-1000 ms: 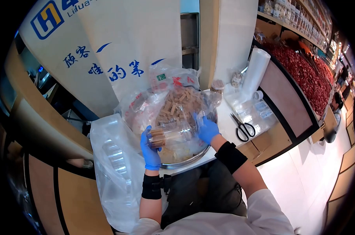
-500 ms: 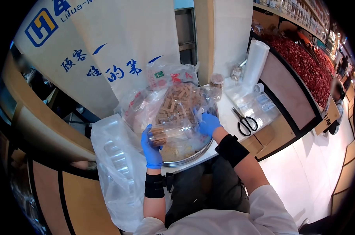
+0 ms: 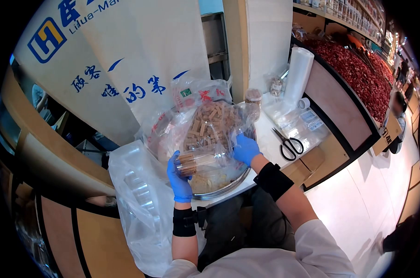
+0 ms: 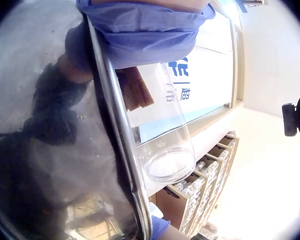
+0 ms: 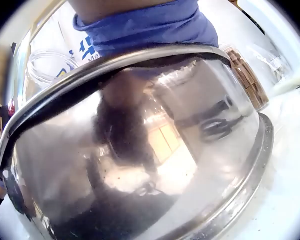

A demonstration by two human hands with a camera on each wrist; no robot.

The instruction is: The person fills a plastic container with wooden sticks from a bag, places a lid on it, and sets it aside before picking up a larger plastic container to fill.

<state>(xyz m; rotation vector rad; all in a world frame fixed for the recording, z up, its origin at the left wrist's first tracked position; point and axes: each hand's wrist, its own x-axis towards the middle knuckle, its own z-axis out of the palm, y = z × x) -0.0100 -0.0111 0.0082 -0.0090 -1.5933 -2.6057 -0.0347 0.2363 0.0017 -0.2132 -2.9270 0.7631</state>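
Note:
My left hand (image 3: 179, 178), in a blue glove, grips the base end of a clear plastic jar (image 3: 205, 159) held on its side above a steel basin (image 3: 214, 196). Brown flat sticks (image 3: 186, 165) fill the jar's base end; its open mouth (image 4: 170, 165) points right, toward the other hand. My right hand (image 3: 247, 149), also gloved, is over the basin's right side, beside a heap of brown sticks (image 3: 210, 124) on clear plastic bagging. Its fingertips are partly hidden, and I cannot tell whether they pinch anything. In the right wrist view the basin wall (image 5: 125, 150) covers the fingers.
Black-handled scissors (image 3: 291, 147) and flat plastic bags (image 3: 307, 125) lie on the white counter to the right. Behind them stand a filled jar (image 3: 253, 102) and a plastic film roll (image 3: 299, 74). A large bag of clear containers (image 3: 138, 185) hangs at the left.
The head view has shifted slightly. My left hand keeps its hold on the jar, while the right hand stays at the basin's right side with small finger movements.

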